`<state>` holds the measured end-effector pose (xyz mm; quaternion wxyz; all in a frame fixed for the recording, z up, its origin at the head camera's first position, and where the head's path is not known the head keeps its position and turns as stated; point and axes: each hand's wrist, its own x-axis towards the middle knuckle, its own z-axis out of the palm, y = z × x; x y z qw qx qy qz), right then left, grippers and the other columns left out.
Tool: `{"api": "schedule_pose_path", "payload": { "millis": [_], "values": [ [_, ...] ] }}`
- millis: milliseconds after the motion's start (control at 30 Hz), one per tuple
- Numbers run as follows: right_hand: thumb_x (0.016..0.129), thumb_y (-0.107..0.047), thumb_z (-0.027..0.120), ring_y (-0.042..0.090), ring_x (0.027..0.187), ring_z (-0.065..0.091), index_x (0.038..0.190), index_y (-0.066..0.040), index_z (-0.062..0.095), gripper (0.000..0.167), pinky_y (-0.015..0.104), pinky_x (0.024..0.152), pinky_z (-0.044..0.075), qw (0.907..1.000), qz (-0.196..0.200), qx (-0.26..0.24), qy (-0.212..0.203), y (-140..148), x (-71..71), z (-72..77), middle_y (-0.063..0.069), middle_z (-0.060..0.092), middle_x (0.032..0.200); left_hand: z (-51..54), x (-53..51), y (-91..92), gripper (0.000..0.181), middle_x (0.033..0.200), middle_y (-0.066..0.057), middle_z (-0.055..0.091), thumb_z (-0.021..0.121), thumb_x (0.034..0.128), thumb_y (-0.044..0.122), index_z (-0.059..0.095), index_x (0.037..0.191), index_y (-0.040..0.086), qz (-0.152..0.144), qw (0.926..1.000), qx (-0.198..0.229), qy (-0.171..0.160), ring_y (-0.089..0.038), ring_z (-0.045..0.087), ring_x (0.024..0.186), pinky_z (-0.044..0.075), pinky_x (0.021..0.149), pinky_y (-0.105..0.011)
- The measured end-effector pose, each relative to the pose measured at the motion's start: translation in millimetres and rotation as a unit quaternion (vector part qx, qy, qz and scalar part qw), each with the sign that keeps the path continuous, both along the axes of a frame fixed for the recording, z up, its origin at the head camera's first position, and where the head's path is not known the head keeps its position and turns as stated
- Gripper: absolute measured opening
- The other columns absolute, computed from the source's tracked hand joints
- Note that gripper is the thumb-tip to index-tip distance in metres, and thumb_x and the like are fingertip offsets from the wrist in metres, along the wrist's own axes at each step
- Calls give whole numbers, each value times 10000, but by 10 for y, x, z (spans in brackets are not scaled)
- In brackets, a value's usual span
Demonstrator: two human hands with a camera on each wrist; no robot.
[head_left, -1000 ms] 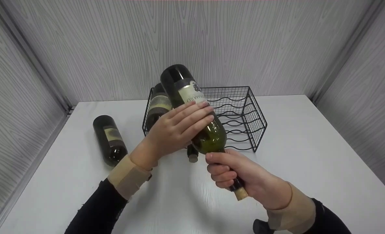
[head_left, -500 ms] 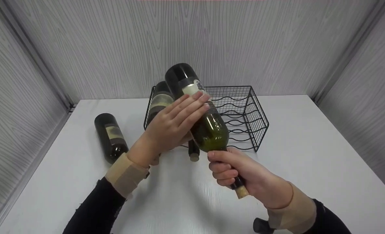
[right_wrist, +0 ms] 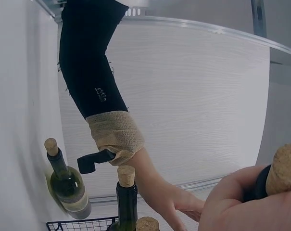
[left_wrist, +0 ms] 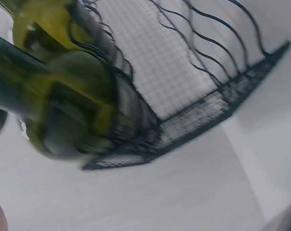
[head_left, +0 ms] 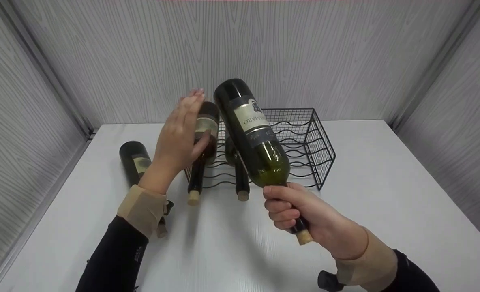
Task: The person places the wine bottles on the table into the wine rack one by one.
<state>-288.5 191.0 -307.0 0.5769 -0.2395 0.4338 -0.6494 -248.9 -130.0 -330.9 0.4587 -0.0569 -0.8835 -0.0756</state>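
My right hand (head_left: 305,215) grips the neck of a green wine bottle (head_left: 252,129), which is tilted with its base up and to the left, over a black wire rack (head_left: 325,158). In the right wrist view the right hand (right_wrist: 251,207) is curled beside the cork (right_wrist: 285,168). My left hand (head_left: 177,136) has its fingers straight, beside a labelled bottle (head_left: 207,123) lying at the rack's left end; whether it touches that bottle I cannot tell. Another bottle (head_left: 242,178) lies in the rack, partly behind the held one.
A further bottle (head_left: 130,162) lies on the white table (head_left: 386,194) left of the rack, partly hidden by the left arm. Wood-grain panels (head_left: 142,61) stand behind and at both sides. A black object (head_left: 329,280) shows beside the right wrist.
My left hand has come off the held bottle and moved left, uncovering its label and the neck of the leftmost rack bottle. The held bottle has shifted slightly right.
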Motion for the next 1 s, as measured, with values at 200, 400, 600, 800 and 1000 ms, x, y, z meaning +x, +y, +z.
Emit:
{"api": "schedule_pose_path", "payload": {
  "millis": [200,400,600,800,1000],
  "values": [
    [1077,-107,446,-47,482,419,1096,-102,419,34,66,474,358,9999,-41,-74,-102,1,-32,-5,-115,393,615,-148,-29,-194,681,1676,-228,385,623,1047,156,309,1618,-40,796,9882,1001,-841,-367,332,1598,257,1356,-469],
    [1081,-95,426,-47,475,438,1132,-92,390,63,70,468,359,9998,-149,-68,-131,10,-71,-9,-116,406,610,-258,-48,-303,593,1658,-286,383,508,1086,122,312,1617,-56,1183,9643,1851,-1480,-418,345,1580,315,1319,-532],
    [1086,-97,439,-36,479,462,1117,-97,397,52,74,470,376,9992,-243,-87,-291,9,-128,-19,-112,428,614,-316,-67,-377,567,1674,-302,353,434,1118,110,277,1640,-44,991,9393,2483,-2152,-441,353,1570,300,1322,-544],
    [1091,-103,443,-33,479,469,1076,-104,405,41,78,472,383,9989,-317,-55,-350,4,-153,-32,-106,428,620,-346,-53,-432,580,1711,-274,297,397,1139,150,224,1658,-46,563,9032,3313,-2670,-418,273,1612,206,1361,-518],
    [1104,-113,405,-32,471,462,989,-113,439,120,86,462,371,9985,-434,12,-343,1,-169,-38,-102,393,617,-365,-55,-452,533,1691,-266,345,340,1152,143,271,1641,-57,310,8801,3735,-2915,-405,311,1602,233,1356,-498]
  ]
}}
